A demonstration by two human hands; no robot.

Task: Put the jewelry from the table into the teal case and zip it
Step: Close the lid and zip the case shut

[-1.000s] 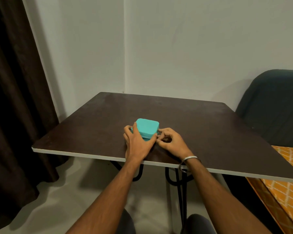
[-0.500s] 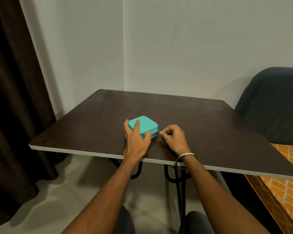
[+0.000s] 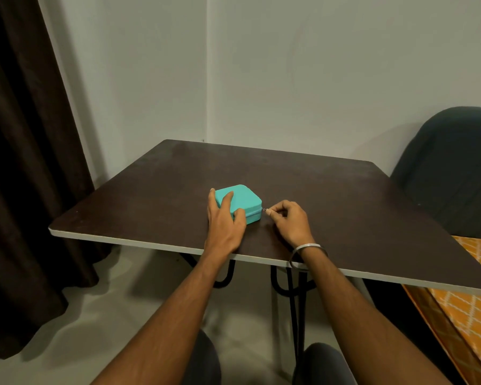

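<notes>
The closed teal case (image 3: pixel 240 202) is set on the dark table (image 3: pixel 331 195), near its front edge. It is pressed down by the left hand (image 3: pixel 225 221), fingers spread. Just right of the case, its zipper pull (image 3: pixel 264 210) is pinched by the right hand (image 3: pixel 288 220).

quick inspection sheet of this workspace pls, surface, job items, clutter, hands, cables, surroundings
surface: dark brown table with a pale front edge, on black metal legs.
job's things: teal case lies flat with its lid down; small metal zipper pull sticks out at its right corner. No loose jewelry seen on the table.
clutter: nothing seen.
hands: left hand rests on the case, fingers over the lid, thumb on the front side. Right hand pinches the zipper pull; metal bangle on that wrist.
cables: nothing seen.
surroundings: plain wall, dark curtain on the left, dark chair and orange patterned fabric on the right.
</notes>
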